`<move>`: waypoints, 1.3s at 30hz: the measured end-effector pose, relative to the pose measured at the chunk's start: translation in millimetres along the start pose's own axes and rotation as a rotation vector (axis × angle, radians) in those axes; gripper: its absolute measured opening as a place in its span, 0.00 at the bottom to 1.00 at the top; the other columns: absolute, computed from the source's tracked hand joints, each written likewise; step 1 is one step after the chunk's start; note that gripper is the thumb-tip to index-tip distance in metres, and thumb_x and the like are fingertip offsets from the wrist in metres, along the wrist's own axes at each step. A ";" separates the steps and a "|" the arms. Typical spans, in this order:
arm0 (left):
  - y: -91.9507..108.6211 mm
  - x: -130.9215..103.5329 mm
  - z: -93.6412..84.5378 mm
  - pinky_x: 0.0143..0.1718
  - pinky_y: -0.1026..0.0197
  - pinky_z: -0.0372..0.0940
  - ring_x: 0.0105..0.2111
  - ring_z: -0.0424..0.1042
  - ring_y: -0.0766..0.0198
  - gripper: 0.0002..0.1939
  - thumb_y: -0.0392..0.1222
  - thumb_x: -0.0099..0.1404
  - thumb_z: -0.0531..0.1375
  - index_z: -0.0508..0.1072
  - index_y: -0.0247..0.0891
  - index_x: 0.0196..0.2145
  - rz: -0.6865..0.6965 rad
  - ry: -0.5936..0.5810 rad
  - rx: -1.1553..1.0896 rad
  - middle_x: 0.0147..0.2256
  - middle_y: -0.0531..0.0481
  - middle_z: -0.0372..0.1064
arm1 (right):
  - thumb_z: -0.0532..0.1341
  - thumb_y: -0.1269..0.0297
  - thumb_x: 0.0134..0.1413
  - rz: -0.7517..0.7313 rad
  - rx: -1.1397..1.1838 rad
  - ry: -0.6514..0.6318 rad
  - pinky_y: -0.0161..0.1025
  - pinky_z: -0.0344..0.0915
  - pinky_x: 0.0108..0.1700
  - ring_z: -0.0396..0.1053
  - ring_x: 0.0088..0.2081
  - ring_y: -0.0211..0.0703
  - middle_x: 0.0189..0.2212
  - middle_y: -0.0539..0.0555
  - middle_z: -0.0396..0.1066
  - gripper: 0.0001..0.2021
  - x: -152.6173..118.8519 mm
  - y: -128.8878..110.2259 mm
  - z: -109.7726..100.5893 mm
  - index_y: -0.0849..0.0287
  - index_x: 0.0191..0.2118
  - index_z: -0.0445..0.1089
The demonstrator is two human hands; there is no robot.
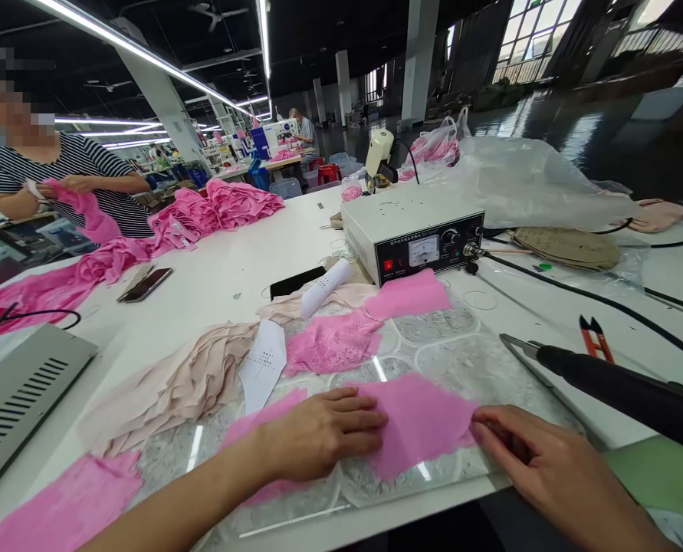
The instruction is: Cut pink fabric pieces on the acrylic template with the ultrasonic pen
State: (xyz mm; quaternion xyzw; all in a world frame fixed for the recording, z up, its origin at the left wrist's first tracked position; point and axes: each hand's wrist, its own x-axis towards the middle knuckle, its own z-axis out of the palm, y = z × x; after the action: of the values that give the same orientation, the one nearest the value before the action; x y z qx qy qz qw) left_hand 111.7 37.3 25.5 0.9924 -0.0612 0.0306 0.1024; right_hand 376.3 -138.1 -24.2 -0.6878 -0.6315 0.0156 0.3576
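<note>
Left hand (326,433): spread flat, palm down on pink cloth (418,422) | right hand (548,456): fingertips pinching the cloth's edge | cloth: between both hands, on clear sheet (461,468) over counter (226,287) | lace piece (335,341): beyond left hand

White table (215,280): clear sheet (450,353) near front edge, pink fabric piece (418,422) flat on it; control box (415,230), phone (149,284), red-handled nippers (596,340) also on surface.
</note>
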 end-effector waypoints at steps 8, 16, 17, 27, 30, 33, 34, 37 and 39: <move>-4.8 22.7 -5.1 0.65 0.55 0.51 0.61 0.61 0.60 0.20 0.30 0.67 0.49 0.69 0.36 0.54 0.049 0.037 -0.046 0.58 0.48 0.66 | 0.55 0.66 0.65 -0.176 0.013 0.062 0.30 0.68 0.30 0.70 0.27 0.35 0.30 0.49 0.70 0.06 -4.7 0.3 -8.0 0.55 0.38 0.68; -11.4 62.9 5.2 0.69 0.51 0.39 0.66 0.53 0.60 0.20 0.42 0.74 0.48 0.62 0.37 0.61 0.126 -0.058 -0.059 0.63 0.49 0.59 | 0.55 0.75 0.62 -0.384 -0.064 0.177 0.30 0.72 0.36 0.72 0.34 0.39 0.34 0.55 0.71 0.10 -6.9 0.5 -13.2 0.59 0.43 0.72; -12.5 63.0 4.9 0.69 0.50 0.38 0.66 0.52 0.59 0.20 0.43 0.74 0.48 0.62 0.37 0.61 0.132 -0.083 -0.055 0.63 0.49 0.58 | 0.55 0.75 0.62 -0.386 -0.072 0.190 0.30 0.72 0.36 0.72 0.35 0.39 0.34 0.55 0.71 0.10 -7.9 1.2 -13.2 0.60 0.43 0.72; -20.1 58.2 -3.0 0.69 0.52 0.37 0.67 0.48 0.62 0.18 0.44 0.73 0.53 0.66 0.41 0.59 0.215 -0.066 0.054 0.62 0.53 0.60 | 0.55 0.80 0.59 -0.294 0.021 0.228 0.33 0.71 0.35 0.71 0.34 0.39 0.35 0.57 0.70 0.12 -12.8 1.1 -5.6 0.62 0.44 0.71; -21.2 57.7 -2.7 0.69 0.50 0.37 0.67 0.46 0.60 0.19 0.44 0.73 0.52 0.65 0.42 0.60 0.240 -0.087 0.091 0.63 0.54 0.58 | 0.55 0.80 0.60 -0.284 0.036 0.235 0.34 0.71 0.35 0.70 0.34 0.38 0.35 0.56 0.70 0.13 -14.0 -0.2 -5.2 0.61 0.45 0.70; -21.4 57.4 -2.8 0.69 0.51 0.35 0.67 0.48 0.61 0.18 0.44 0.74 0.51 0.66 0.42 0.59 0.246 -0.085 0.115 0.63 0.56 0.57 | 0.55 0.80 0.60 -0.290 0.023 0.230 0.33 0.71 0.35 0.70 0.34 0.38 0.36 0.57 0.70 0.12 -15.6 -0.2 -5.7 0.61 0.44 0.70; -21.2 57.4 -3.0 0.69 0.51 0.35 0.67 0.49 0.61 0.17 0.44 0.74 0.51 0.66 0.43 0.58 0.244 -0.080 0.117 0.63 0.56 0.57 | 0.55 0.80 0.60 -0.289 0.020 0.227 0.33 0.71 0.35 0.71 0.35 0.39 0.36 0.57 0.70 0.12 -16.1 0.2 -5.7 0.61 0.44 0.71; -20.1 57.4 -4.3 0.69 0.52 0.34 0.66 0.50 0.61 0.17 0.44 0.74 0.51 0.67 0.43 0.57 0.238 -0.074 0.115 0.63 0.57 0.57 | 0.55 0.79 0.60 -0.287 0.026 0.227 0.34 0.71 0.35 0.71 0.35 0.40 0.36 0.57 0.70 0.12 -16.4 1.8 -4.7 0.61 0.45 0.71; -19.1 57.4 -4.9 0.69 0.52 0.35 0.66 0.50 0.60 0.17 0.44 0.74 0.51 0.67 0.43 0.57 0.239 -0.077 0.113 0.63 0.57 0.57 | 0.56 0.79 0.60 -0.281 0.039 0.235 0.35 0.71 0.35 0.71 0.35 0.40 0.36 0.57 0.70 0.12 -15.5 2.1 -4.0 0.61 0.45 0.70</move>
State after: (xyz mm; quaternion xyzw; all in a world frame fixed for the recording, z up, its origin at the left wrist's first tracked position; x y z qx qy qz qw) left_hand 170.8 50.2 30.7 0.9826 -0.1812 0.0079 0.0396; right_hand 376.8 -153.5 -29.0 -0.5829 -0.6748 -0.1030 0.4408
